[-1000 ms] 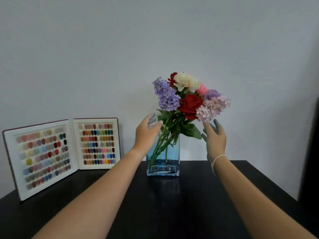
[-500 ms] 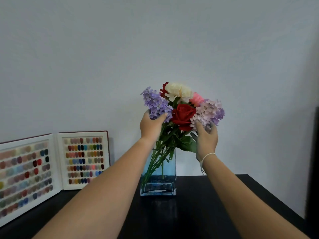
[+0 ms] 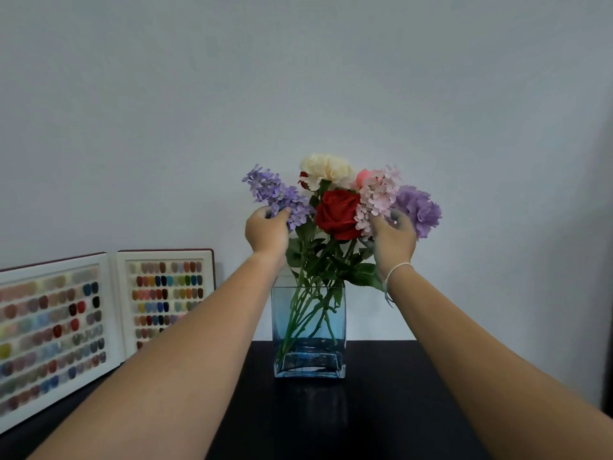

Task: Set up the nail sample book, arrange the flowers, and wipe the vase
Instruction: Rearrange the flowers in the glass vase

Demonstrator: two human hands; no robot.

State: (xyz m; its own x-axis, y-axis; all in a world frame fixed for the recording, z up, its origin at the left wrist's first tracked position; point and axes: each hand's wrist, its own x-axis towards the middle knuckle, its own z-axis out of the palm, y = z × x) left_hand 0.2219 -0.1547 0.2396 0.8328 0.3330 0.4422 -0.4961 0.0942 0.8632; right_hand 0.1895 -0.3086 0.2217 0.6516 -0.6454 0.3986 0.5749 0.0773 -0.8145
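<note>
A blue square glass vase (image 3: 308, 327) stands on the black table (image 3: 365, 410) and holds a mixed bouquet. My left hand (image 3: 267, 235) grips the lavender spray (image 3: 282, 197) at the bouquet's left side. My right hand (image 3: 393, 235) holds the pale pink hydrangea cluster (image 3: 378, 197), its fingers curled between that and the purple carnation (image 3: 418, 207). A red rose (image 3: 338, 212) sits in the middle, with a cream bloom (image 3: 326, 167) above it. The nail sample book (image 3: 99, 313) stands propped open at the left against the wall, showing rows of coloured nail tips.
A plain grey wall (image 3: 298, 78) rises right behind the table. The table's right edge (image 3: 464, 393) runs diagonally, and a dark vertical object (image 3: 607, 260) shows at the far right.
Both hands rose from beside the vase rim to the flower heads and took hold of them. The purple carnation now sits further out to the right. The view tilted up.
</note>
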